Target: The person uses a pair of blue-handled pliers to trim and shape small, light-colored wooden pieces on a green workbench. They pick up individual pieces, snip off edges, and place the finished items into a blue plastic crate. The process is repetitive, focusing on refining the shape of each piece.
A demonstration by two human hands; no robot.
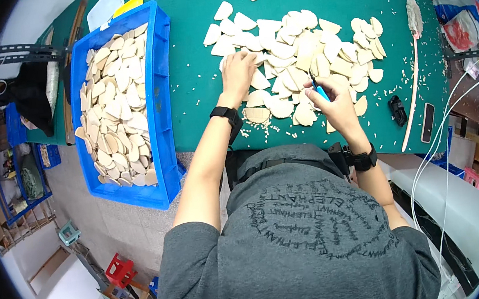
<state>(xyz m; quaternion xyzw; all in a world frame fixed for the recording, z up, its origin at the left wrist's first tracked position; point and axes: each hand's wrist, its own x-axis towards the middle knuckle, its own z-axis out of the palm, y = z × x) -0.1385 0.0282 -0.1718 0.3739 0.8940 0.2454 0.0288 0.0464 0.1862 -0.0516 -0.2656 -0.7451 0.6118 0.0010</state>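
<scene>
Working position at a green, cloth-like surface [196, 98], seen from above. A loose heap of flat, cream-coloured, rounded pieces [299, 50], apparently wood or board, lies in front of the person. Left hand [237, 72]: palm down, fingers bent over the heap's left edge; whether it pinches a piece cannot be told. Right hand [335, 101]: curled around a slim blue-handled tool with a dark tip [321, 92], which points away from the person, over the heap. To the left, a blue rectangular plastic crate [160, 105] holds many similar pieces. Small pale slivers [261, 131] are strewn near the heap. The step in hand is judged to be selecting a piece for tool work; the next move would call for a secure left-hand grip, fingertips clear of the tip, before the tool is applied.
</scene>
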